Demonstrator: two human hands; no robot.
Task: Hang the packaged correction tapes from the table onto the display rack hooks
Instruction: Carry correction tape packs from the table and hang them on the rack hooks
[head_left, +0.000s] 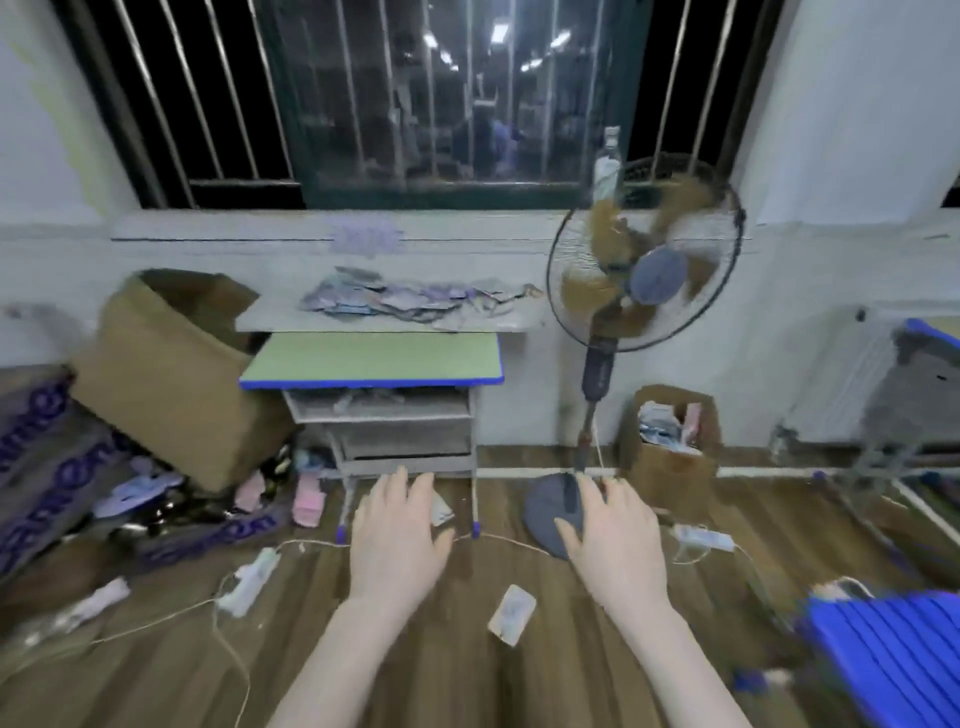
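Note:
A pile of packaged correction tapes (410, 304) lies on a grey shelf behind the small green-topped table (371, 358) with a blue edge. Both my hands reach forward over the wooden floor. My left hand (397, 535) is spread with straight fingers and holds nothing. My right hand (615, 540) is likewise spread and empty. One loose package (511, 614) lies on the floor between my forearms, and another (441, 512) lies just past my left fingers. No display rack hooks are clearly visible; the frame is blurred.
A standing fan (644, 260) is right of the table, its round base (550, 512) by my right hand. Cardboard boxes (171, 379) (670, 441) flank the table. Power strips (249, 577) and cords cross the floor. A blue object (888, 649) is lower right.

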